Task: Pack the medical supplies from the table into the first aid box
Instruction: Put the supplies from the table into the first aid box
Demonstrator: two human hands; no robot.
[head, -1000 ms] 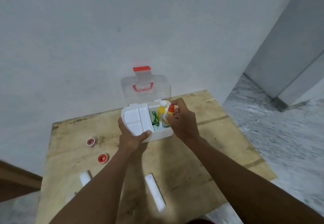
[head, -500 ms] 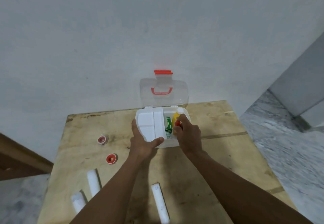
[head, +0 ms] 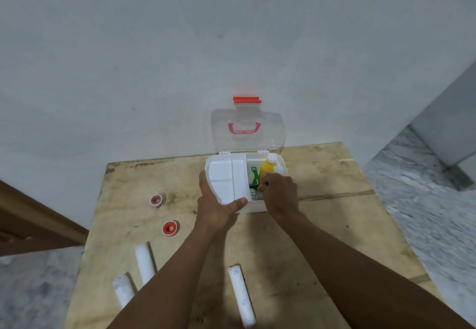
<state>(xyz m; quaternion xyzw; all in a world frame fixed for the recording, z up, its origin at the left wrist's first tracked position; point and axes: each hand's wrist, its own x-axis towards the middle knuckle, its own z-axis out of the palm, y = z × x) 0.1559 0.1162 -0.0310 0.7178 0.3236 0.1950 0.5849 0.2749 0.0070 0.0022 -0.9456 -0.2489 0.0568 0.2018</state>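
Observation:
The white first aid box (head: 282, 166) stands open at the table's far edge, its clear lid (head: 247, 132) with a red handle leaning up against the wall. My left hand (head: 213, 210) grips the white divided tray (head: 224, 179) over the box's left half, thumb on its front edge. My right hand (head: 280, 194) reaches into the right half, fingers closed on a small bottle that is mostly hidden. Behind it stand a yellow bottle (head: 266, 170) with a white cap and a green pack (head: 254, 176).
On the wooden table (head: 322, 225) lie two red tape rolls (head: 157, 200) (head: 170, 228) at the left and three white bandage rolls (head: 145, 261) (head: 123, 290) (head: 240, 295) near the front edge. A wall rises behind the box. Floor drops off at right.
My right hand has lowered the red-capped bottle into the box, so its cap no longer shows. The view has shifted, with more of the table's front showing. My left hand stays on the tray.

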